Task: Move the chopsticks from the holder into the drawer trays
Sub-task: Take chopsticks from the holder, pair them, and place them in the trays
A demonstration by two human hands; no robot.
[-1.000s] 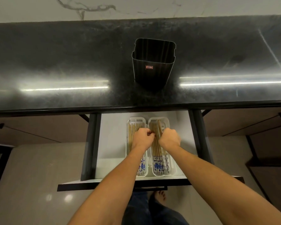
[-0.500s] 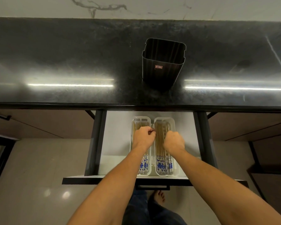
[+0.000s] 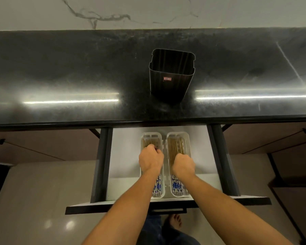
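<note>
The black holder (image 3: pixel 171 75) stands upright on the dark counter, and no chopsticks show in its mouth. Below it the drawer (image 3: pixel 124 156) is pulled out with two white trays side by side. Wooden chopsticks with blue-patterned ends lie lengthwise in the left tray (image 3: pixel 151 136) and the right tray (image 3: pixel 188 138). My left hand (image 3: pixel 150 160) is curled over the left tray's chopsticks (image 3: pixel 156 187), fingertips pinched on them. My right hand (image 3: pixel 183 165) is closed over the right tray's chopsticks (image 3: pixel 173 147). Both hands hide the middle of the bundles.
The black counter edge (image 3: pixel 148 121) overhangs the back of the drawer. Dark drawer rails (image 3: pixel 102 156) run down both sides, and the drawer front (image 3: pixel 166 203) is nearest me. White drawer floor shows left and right of the trays. A bare foot (image 3: pixel 174 221) stands on the tiled floor below.
My hands were almost touching over the gap between the trays; they have moved apart, each now centred over its own tray. The right hand slid right and slightly toward me.
</note>
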